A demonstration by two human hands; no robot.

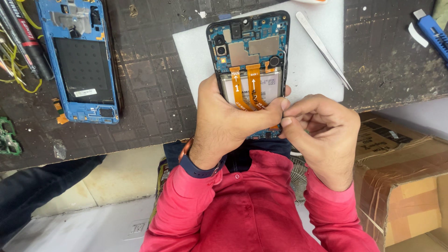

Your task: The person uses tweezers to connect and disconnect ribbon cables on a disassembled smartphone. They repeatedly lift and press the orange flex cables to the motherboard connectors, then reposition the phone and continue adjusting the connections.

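An opened smartphone (249,46) with its back cover off lies on a pale grey mat (196,51), showing a blue circuit board, a silver battery and two orange flex cables. My left hand (224,126) grips the phone's lower half from the left, thumb laid across its bottom right edge. My right hand (322,135) is beside it on the right, with thumb and forefinger pinched together at the phone's lower right side, touching my left thumb. Whatever the fingertips pinch is too small to make out.
Metal tweezers (324,49) lie on the mat right of the phone. A blue phone frame (79,56) rests on the dark worn bench at left, near markers (28,39) and yellow wires. A blue utility knife (434,32) sits far right. A cardboard box (406,182) stands below right.
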